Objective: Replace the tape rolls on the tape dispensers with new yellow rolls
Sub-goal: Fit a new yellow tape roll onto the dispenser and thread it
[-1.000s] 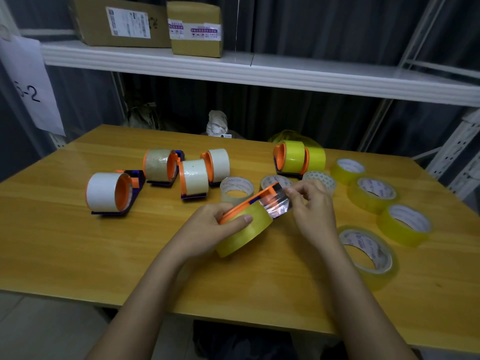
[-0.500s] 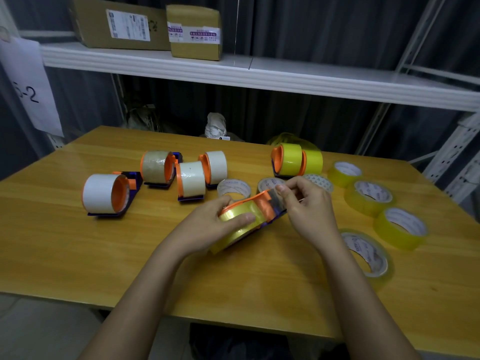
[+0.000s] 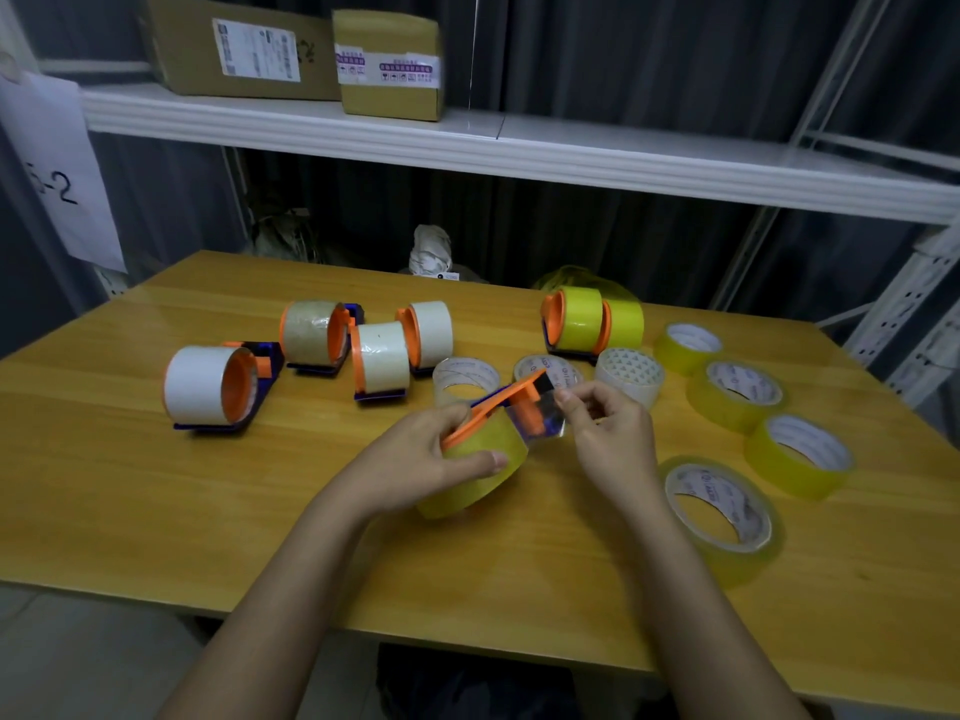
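My left hand (image 3: 415,459) grips an orange tape dispenser (image 3: 498,402) loaded with a yellow roll (image 3: 480,470), tilted above the middle of the wooden table (image 3: 130,485). My right hand (image 3: 608,433) pinches the free end of clear tape (image 3: 540,420) drawn out at the dispenser's cutter end. Several dispensers with white or beige rolls (image 3: 208,387) stand at the left. Two dispensers carrying yellow rolls (image 3: 592,319) stand at the back. Several loose yellow rolls (image 3: 800,454) lie at the right.
Three loose clear and white rolls (image 3: 628,376) lie just behind my hands. One large yellow roll (image 3: 722,511) lies close to my right forearm. A white shelf (image 3: 519,142) with cardboard boxes (image 3: 389,65) runs above the table's far edge.
The dispenser tipped down toward the table and came back up. My right hand has pulled the tape end out from the cutter again.
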The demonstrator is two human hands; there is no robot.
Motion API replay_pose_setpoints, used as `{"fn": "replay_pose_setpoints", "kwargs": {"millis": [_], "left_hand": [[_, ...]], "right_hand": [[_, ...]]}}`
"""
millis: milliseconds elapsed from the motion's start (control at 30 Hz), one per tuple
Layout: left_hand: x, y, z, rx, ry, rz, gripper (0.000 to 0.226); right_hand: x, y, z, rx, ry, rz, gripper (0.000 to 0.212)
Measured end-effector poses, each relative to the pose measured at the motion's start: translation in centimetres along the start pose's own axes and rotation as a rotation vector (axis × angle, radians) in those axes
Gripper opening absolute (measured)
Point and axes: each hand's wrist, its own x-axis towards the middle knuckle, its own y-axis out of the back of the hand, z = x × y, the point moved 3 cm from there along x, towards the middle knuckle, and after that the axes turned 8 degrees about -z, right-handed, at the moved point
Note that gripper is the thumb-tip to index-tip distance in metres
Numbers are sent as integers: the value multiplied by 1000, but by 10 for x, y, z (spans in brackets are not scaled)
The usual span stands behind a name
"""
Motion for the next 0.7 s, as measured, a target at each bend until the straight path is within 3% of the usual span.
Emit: {"fn": "replay_pose_setpoints", "kwargs": {"millis": [133, 267, 467, 700], "left_hand": [[3, -1, -1, 26, 33, -62, 41], [3, -7, -6, 125, 60, 47, 45], [-1, -11, -9, 166, 45, 184, 39], [-4, -13, -12, 204, 20, 281, 54]], "right_hand": [[-6, 0, 0, -104, 101, 87, 18], [-9, -2, 5, -107, 123, 124, 15], [-9, 8, 8, -16, 35, 135, 17], [-16, 15, 12, 22, -74, 91, 24]]}}
